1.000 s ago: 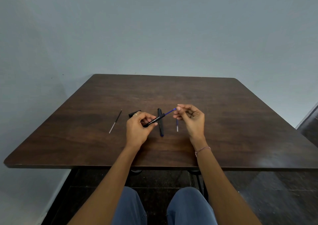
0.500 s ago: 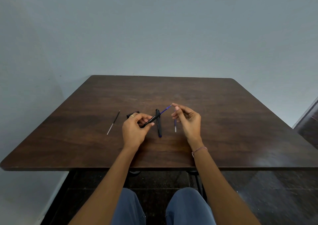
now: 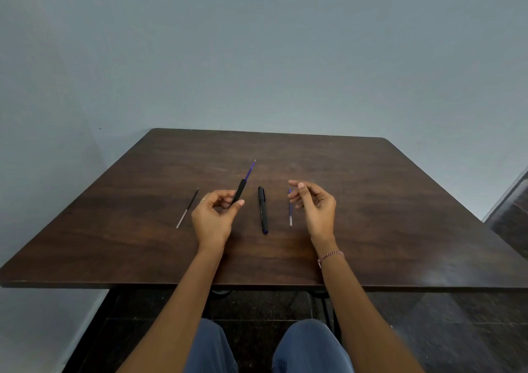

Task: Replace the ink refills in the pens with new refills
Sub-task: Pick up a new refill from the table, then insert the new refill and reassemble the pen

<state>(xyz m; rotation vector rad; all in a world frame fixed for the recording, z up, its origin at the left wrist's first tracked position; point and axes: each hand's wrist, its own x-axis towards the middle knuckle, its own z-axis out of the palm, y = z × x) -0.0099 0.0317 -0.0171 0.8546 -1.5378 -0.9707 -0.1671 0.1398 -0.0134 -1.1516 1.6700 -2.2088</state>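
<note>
Pen barrel (image 3: 239,191) is pinched by the left hand (image 3: 213,218), now pointed away, blue refill (image 3: 250,170) jutting beyond the fingertips; the refill has been released by the right hand (image 3: 314,208), fingers loosely apart.

There are two black pens: the held pen (image 3: 239,192) and the lying pen (image 3: 263,209). There are three refills: the inserted refill (image 3: 250,170), blue; the loose blue refill (image 3: 290,210); the dark refill (image 3: 188,212). Two hands: left hand (image 3: 213,218), right hand (image 3: 315,207). One table (image 3: 400,201), one bracelet (image 3: 330,256), one ring (image 3: 203,199).
</note>
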